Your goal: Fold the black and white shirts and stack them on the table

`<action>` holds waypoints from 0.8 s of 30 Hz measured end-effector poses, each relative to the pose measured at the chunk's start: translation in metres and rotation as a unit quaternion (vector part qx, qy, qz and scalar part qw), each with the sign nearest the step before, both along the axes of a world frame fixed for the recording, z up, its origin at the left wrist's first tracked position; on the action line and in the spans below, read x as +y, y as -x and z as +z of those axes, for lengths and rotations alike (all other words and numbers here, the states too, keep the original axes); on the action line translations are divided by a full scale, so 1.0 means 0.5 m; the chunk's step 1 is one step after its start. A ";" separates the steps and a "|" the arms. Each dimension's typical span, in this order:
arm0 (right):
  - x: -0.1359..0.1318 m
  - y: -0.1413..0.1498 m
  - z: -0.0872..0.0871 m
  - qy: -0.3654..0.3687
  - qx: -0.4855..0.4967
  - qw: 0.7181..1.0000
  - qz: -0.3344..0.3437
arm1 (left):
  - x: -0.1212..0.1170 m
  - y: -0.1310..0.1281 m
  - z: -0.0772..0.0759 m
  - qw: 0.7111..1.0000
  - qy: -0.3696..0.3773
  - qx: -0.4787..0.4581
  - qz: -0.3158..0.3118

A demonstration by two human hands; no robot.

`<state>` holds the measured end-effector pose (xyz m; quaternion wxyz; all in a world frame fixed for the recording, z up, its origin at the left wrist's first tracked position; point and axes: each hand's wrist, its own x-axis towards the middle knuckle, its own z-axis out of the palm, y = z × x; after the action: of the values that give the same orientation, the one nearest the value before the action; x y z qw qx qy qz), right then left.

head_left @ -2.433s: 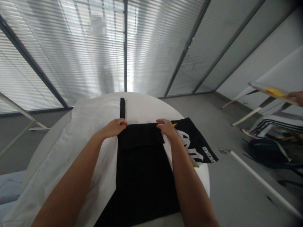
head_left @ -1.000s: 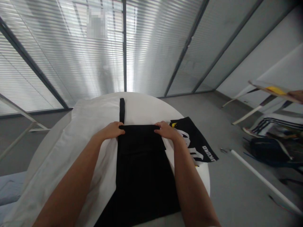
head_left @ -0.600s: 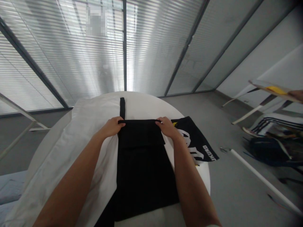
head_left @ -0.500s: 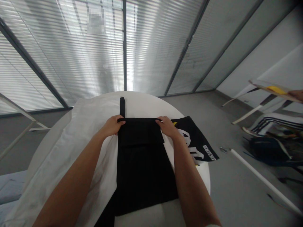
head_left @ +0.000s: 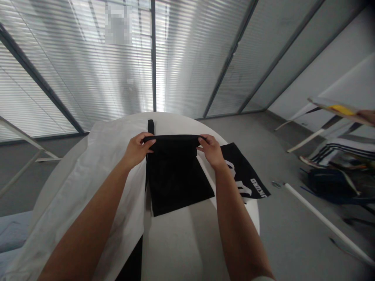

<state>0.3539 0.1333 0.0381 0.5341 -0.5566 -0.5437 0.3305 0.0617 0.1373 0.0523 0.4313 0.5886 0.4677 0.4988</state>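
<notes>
A black cloth [head_left: 178, 179] hangs from my two hands, its top edge stretched level between them. My left hand [head_left: 138, 150] pinches the left end of that edge; my right hand [head_left: 211, 150] pinches the right end. The cloth's lower part lies over the white round table [head_left: 178, 242]. Under my left forearm spreads a white cloth [head_left: 114, 156], with a black strip [head_left: 150, 127] showing beyond my left hand and a black piece [head_left: 133, 261] near the bottom of the view. Beside my right wrist, a black cloth with white lettering [head_left: 249, 175] overhangs the table's right edge.
On the floor to the right lies a white pole [head_left: 322, 222]. Farther off stand a second table [head_left: 331, 107], with another person's hand [head_left: 366, 116] at it, and a dark blue bag [head_left: 331, 183]. A white metal frame [head_left: 23, 136] stands at left, before blind-covered windows [head_left: 187, 58].
Both hands have lifted the black cloth's top edge and moved away from me. Its lower edge has slid the same way, uncovering more tabletop nearest me.
</notes>
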 end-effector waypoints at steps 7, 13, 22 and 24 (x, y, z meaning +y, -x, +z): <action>-0.024 -0.018 0.027 0.059 0.054 0.996 0.048 | -0.023 0.014 0.044 0.990 -0.030 0.130 -0.048; -0.059 -0.077 0.069 0.094 -0.100 0.978 0.160 | -0.061 0.037 0.116 0.920 -0.015 0.314 -0.233; -0.079 -0.091 0.086 0.224 -0.277 0.894 0.273 | -0.090 0.004 0.126 0.861 0.037 0.338 -0.378; -0.081 -0.090 0.087 0.250 -0.272 0.880 0.298 | -0.097 0.003 0.129 0.859 0.054 0.333 -0.386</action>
<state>0.3991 0.0926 0.0815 0.0841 -0.5511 -0.7071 0.4349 0.0604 0.0885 0.1168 0.4390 0.8289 0.3444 0.0406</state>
